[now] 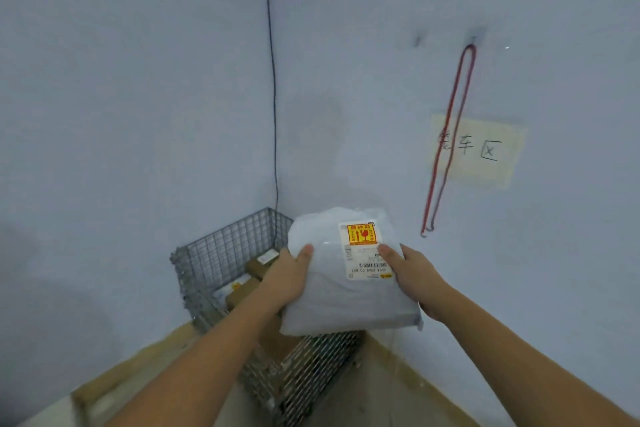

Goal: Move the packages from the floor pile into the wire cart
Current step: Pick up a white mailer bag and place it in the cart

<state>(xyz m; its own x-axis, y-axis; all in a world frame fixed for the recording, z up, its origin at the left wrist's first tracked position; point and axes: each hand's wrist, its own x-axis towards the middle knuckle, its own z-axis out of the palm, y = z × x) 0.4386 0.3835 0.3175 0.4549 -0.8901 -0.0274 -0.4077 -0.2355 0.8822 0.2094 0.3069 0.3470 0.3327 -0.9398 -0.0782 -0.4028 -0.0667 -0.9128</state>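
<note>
I hold a soft white plastic package [341, 295] with a shipping label and an orange-yellow fragile sticker, above the wire cart [221, 253]. My left hand [289, 274] grips its left edge, thumb on top. My right hand [407, 270] grips its right edge, thumb on the label. The grey mesh cart stands in the room's corner, partly hidden behind the package and my left arm. Inside it lie brown cardboard packages [254, 274], some with white labels.
Pale blue walls meet in a corner just behind the cart. A thin black cable [273, 97] runs down the corner. A red cord loop [450, 139] hangs on the right wall over a taped paper sign [485, 152]. Beige skirting lines the floor.
</note>
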